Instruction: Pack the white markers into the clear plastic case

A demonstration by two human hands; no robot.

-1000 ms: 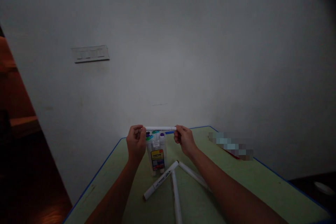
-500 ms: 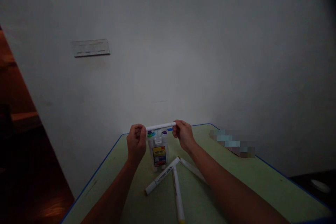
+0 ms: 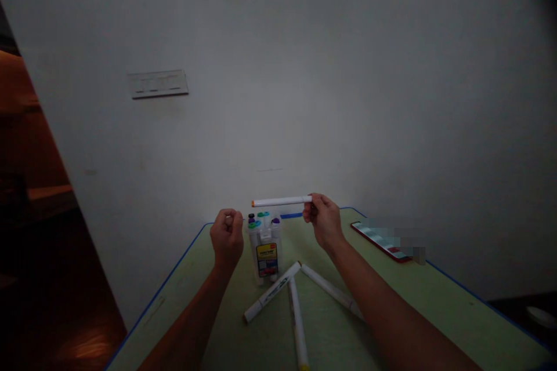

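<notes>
My right hand [image 3: 324, 220] pinches a white marker [image 3: 281, 202] by its right end. The marker is level in the air, its orange tip pointing left over the clear marker case [image 3: 266, 243]. That case stands upright with a yellow and blue label, and coloured marker ends show at its top. Beside it on the left, my left hand [image 3: 227, 235] is closed, and whatever its fingers might hold is hidden. In front of the case lie a slanted marker [image 3: 270, 294], a marker with a yellow end [image 3: 298, 324] and another marker [image 3: 333, 291], partly behind my right forearm.
The green table [image 3: 195, 313] has a blue edge and reaches the grey wall [image 3: 278, 98]. A flat, partly blurred item with a red rim [image 3: 378, 242] lies at the right edge. A switch plate [image 3: 158, 84] is on the wall; a dark room opens at left.
My left hand has let go of the marker's left end, so its orange tip now shows. My right hand has moved right with the marker.
</notes>
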